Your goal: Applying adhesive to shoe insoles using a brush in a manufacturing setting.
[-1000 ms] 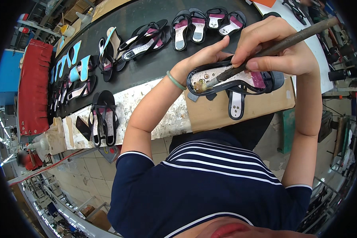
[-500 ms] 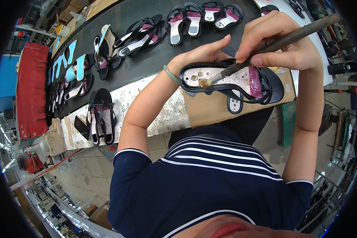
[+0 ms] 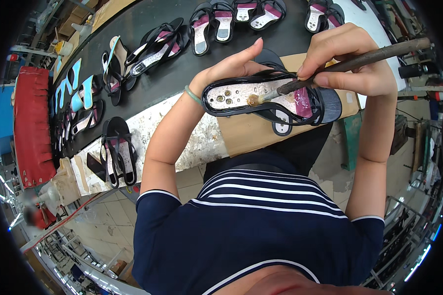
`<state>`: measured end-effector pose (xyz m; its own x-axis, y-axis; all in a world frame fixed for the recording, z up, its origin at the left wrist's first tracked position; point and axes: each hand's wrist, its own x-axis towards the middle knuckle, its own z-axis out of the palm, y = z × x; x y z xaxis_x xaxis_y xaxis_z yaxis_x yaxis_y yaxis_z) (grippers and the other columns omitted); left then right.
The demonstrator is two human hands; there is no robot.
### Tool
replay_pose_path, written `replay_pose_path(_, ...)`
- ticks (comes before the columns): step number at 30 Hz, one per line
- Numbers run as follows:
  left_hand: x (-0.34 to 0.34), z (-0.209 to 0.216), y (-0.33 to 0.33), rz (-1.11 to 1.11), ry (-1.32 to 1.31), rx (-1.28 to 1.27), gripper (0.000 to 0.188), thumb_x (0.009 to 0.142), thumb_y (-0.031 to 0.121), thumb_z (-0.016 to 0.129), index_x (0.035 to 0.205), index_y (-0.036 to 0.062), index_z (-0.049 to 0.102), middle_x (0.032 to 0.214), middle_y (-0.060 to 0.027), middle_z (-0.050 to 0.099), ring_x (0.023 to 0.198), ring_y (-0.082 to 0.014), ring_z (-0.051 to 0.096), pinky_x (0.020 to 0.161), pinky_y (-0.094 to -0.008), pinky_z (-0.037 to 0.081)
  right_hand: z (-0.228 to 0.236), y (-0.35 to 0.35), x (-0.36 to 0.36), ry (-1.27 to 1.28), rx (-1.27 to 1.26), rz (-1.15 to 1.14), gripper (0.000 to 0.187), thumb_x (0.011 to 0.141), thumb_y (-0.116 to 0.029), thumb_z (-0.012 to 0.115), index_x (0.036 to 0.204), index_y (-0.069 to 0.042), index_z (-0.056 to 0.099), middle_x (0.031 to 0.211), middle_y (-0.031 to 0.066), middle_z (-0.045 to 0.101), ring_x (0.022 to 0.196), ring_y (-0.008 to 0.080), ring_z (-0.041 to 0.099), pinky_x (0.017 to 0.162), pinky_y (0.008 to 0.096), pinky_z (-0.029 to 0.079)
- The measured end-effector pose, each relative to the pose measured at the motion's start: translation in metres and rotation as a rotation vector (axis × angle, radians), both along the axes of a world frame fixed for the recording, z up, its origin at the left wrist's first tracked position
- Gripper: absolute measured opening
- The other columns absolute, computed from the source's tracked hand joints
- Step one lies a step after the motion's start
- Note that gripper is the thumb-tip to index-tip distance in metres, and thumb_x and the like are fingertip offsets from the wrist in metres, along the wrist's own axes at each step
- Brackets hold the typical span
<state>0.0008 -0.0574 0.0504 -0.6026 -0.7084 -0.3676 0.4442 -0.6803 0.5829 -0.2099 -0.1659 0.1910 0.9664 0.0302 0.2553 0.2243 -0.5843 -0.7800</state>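
A black strappy sandal [image 3: 238, 101] with a pale insole and a purple patch lies across my left hand [image 3: 226, 69], its heel toward my left wrist. My left thumb points up and away; the other fingers are hidden under the sandal, which they support. My right hand [image 3: 352, 59] pinches the dark, crusted handle of a brush [image 3: 394, 51]. The brush's amber, wet-looking bristles touch the insole about mid-length. Beneath the held sandal, part of another sandal [image 3: 282, 124] shows over the brown cardboard [image 3: 246, 135].
Several black sandals [image 3: 200, 34] stand in a row on the dark belt [image 3: 157, 91]. A pair [image 3: 118, 152] sits on the stained white ledge [image 3: 189, 130] at left, near light-blue pieces [image 3: 87, 91] and a red cover [image 3: 32, 125]. More sandals [image 3: 316, 17] are at the far right.
The brush tip has moved along the insole, away from the heel and toward the purple patch. The whole view has shifted, so the bench and held sandal appear farther left.
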Motion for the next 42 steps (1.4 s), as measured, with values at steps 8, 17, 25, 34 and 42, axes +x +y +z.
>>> replay_pose_path(8,0.004,0.003,0.003,0.032,0.027,-0.013,0.096,0.092,0.073,0.035,0.136,-0.0110,0.047,0.132,-0.0166,0.058,0.114,-0.0184,0.059,0.102,-0.0294,0.045,-0.012,0.003,-0.020,-0.016,0.044,-0.128,0.019,0.071,-0.001,0.069,0.089,0.004,0.072,0.077,0.0156,0.068,0.064,0.0200,0.063,0.054,0.0286,0.045)
replay_pose_path(17,0.005,-0.003,0.009,0.100,0.050,0.007,0.091,0.094,0.071,0.033,0.135,-0.0088,0.049,0.130,-0.0137,0.060,0.112,-0.0146,0.060,0.099,-0.0267,0.047,-0.026,0.006,-0.034,-0.010,0.083,-0.216,0.016,0.073,0.000,0.069,0.088,0.005,0.072,0.073,0.0137,0.066,0.060,0.0168,0.063,0.052,0.0252,0.047)
replay_pose_path(25,0.008,-0.001,0.013,0.119,0.034,-0.064,0.094,0.095,0.071,0.029,0.140,-0.0108,0.041,0.138,-0.0176,0.053,0.121,-0.0193,0.056,0.105,-0.0289,0.042,-0.031,0.012,-0.030,0.017,0.116,-0.298,0.013,0.074,0.005,0.065,0.085,0.005,0.072,0.067,0.0098,0.063,0.055,0.0139,0.062,0.048,0.0225,0.045)
replay_pose_path(34,0.009,-0.004,0.018,0.224,-0.094,-0.201,0.093,0.096,0.071,0.025,0.139,-0.0104,0.043,0.133,-0.0178,0.056,0.118,-0.0188,0.057,0.102,-0.0282,0.045,-0.037,0.029,-0.010,-0.057,-0.065,-0.419,0.008,0.073,0.007,0.058,0.077,0.006,0.066,0.064,0.0085,0.059,0.055,0.0131,0.059,0.050,0.0242,0.044)
replay_pose_path(42,-0.007,-0.012,0.033,0.614,-0.222,-0.322,0.091,0.095,0.072,0.021,0.145,-0.0038,0.034,0.138,-0.0172,0.051,0.124,-0.0216,0.054,0.103,-0.0320,0.046,-0.070,0.046,0.005,-0.230,-0.129,-0.685,0.007,0.079,0.003,0.058,0.081,0.004,0.065,0.070,0.0109,0.061,0.057,0.0204,0.061,0.052,0.0297,0.046)
